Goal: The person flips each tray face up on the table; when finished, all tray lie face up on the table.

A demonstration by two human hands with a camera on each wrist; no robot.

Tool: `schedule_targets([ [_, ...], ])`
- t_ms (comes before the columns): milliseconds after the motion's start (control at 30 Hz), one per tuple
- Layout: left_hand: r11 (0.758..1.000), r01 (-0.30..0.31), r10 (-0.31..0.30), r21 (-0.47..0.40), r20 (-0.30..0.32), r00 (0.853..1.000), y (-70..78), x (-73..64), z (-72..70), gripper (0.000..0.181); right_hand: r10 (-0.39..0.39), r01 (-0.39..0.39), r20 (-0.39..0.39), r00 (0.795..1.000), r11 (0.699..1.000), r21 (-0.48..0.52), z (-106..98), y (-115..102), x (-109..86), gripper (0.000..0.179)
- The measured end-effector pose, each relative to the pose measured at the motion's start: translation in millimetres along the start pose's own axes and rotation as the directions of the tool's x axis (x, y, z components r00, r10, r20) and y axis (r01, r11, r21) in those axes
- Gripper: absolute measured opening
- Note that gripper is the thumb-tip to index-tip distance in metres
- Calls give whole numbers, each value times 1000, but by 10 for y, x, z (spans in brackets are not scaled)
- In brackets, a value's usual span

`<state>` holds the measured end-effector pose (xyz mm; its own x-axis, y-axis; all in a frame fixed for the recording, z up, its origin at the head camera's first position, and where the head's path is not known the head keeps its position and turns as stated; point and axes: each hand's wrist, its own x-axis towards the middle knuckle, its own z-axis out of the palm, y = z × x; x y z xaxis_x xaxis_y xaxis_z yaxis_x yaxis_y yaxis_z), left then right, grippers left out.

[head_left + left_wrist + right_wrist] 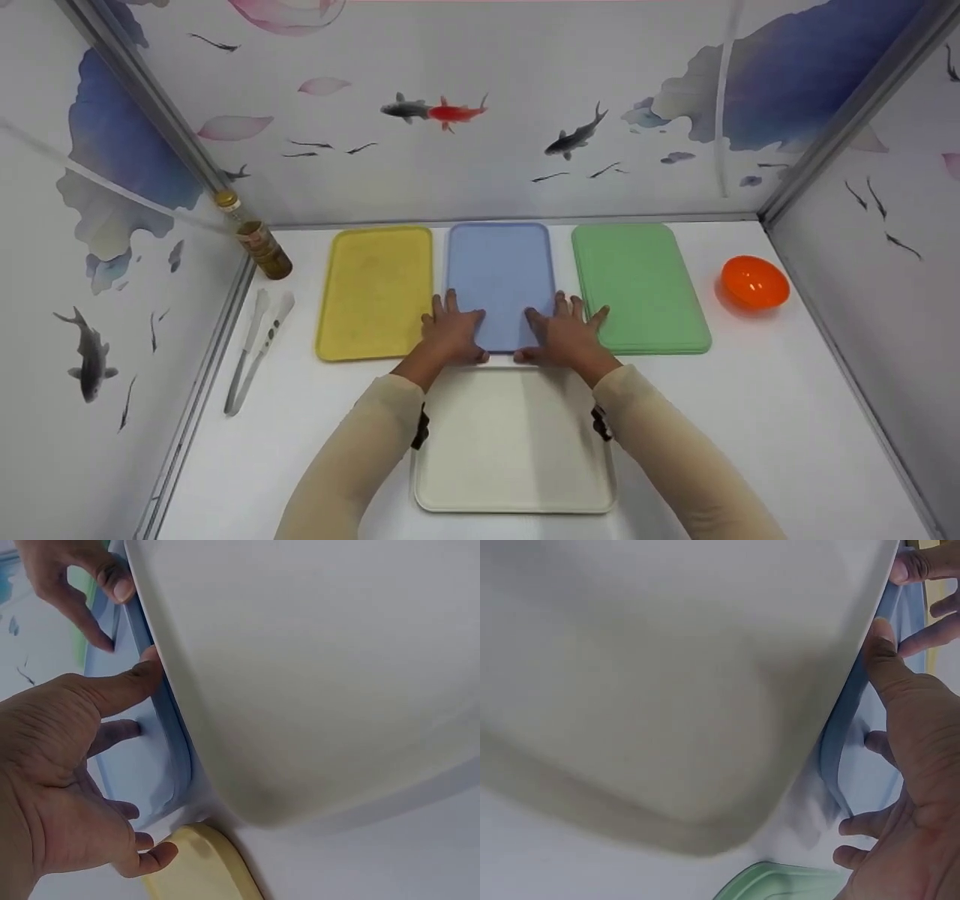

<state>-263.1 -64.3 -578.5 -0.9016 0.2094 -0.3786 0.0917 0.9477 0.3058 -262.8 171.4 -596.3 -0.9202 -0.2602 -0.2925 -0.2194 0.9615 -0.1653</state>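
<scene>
A blue rectangular tray (499, 277) lies flat in the middle of the back row. Over its near left corner spreads my left hand (454, 334), with the thumb at the near edge and the index finger on the tray's surface. My right hand (566, 337) mirrors this at the near right corner, its thumb also against the near rim. The outer fingers of both hands extend past the sides. Both wrist views show the thumbs touching the blue rim. A cream tray (517, 442) lies just in front, below the wrists.
A yellow tray (375, 292) lies to the left and a green tray (637, 285) to the right. Farther left are a bottle of dark liquid (262, 244) and metal tongs (244, 375). An orange bowl (754, 283) sits at the right. Printed panels (525, 172) enclose the table.
</scene>
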Motion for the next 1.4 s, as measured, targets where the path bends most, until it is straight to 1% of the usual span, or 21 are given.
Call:
schedule_targets([
  [67,999,6,-6,-48,7,1000,-4,47,39,90,-15,16,-34,999,999,39,6,105,-43,103],
  [133,995,12,-13,-94,-8,1000,5,87,79,94,-31,38,-84,996,996,80,1,226,-92,100],
  [200,991,-8,0,-133,-59,998,54,99,105,97,-42,59,-143,989,991,119,-14,360,-145,96],
  [267,987,-45,26,-152,-123,992,150,82,118,97,-37,62,-185,982,990,130,-35,504,-198,92],
  [333,981,-95,62,-170,-191,980,291,26,112,93,-21,50,-211,977,990,133,-46,651,-243,90],
  [400,967,-154,99,-203,-256,962,415,31,161,88,0,31,-223,975,990,135,-48,795,-286,89],
  [500,927,-240,140,-290,-326,935,612,36,229,79,37,0,-236,971,988,155,-38,1001,-351,85],
  [600,867,-314,161,-387,-378,912,802,60,313,73,70,-24,-252,965,983,184,-28,1205,-433,81],
  [633,847,-331,165,-416,-386,908,858,72,344,72,82,-32,-255,964,980,194,-26,1271,-461,80],
  [667,828,-346,170,-442,-390,905,908,102,387,72,95,-44,-254,963,978,202,-26,1339,-490,80],
  [700,816,-370,184,-444,-407,895,928,200,492,74,106,-53,-253,962,977,208,-29,1403,-520,79],
  [767,787,-400,198,-469,-422,885,986,313,632,76,130,-76,-249,960,974,215,-38,1525,-579,79],
  [833,767,-417,212,-488,-421,882,1035,420,753,78,153,-101,-241,958,971,215,-47,1642,-627,80],
  [900,759,-419,228,-499,-400,888,1108,445,771,77,173,-123,-236,956,970,210,-55,1745,-671,81],
  [933,754,-408,230,-514,-375,898,1174,360,693,75,180,-133,-232,956,969,206,-56,1792,-689,82],
  [1000,764,-396,249,-510,-333,909,1279,261,597,73,197,-150,-224,954,966,210,-55,1877,-719,83],
  [1067,767,-387,279,-512,-276,920,1377,157,512,73,213,-166,-214,953,962,218,-44,1951,-748,85],
  [1100,765,-388,296,-514,-254,921,1416,123,505,73,220,-172,-210,953,959,227,-39,1983,-763,86],
  [1200,742,-395,349,-542,-191,917,1516,99,563,76,230,-174,-202,952,950,260,-14,2063,-800,88],
  [1267,726,-388,366,-567,-159,917,1577,91,612,78,233,-172,-197,952,943,284,-1,2093,-821,89],
  [1400,731,-359,356,-581,-124,926,1680,103,696,83,239,-175,-176,955,932,317,35,2143,-842,91],
])
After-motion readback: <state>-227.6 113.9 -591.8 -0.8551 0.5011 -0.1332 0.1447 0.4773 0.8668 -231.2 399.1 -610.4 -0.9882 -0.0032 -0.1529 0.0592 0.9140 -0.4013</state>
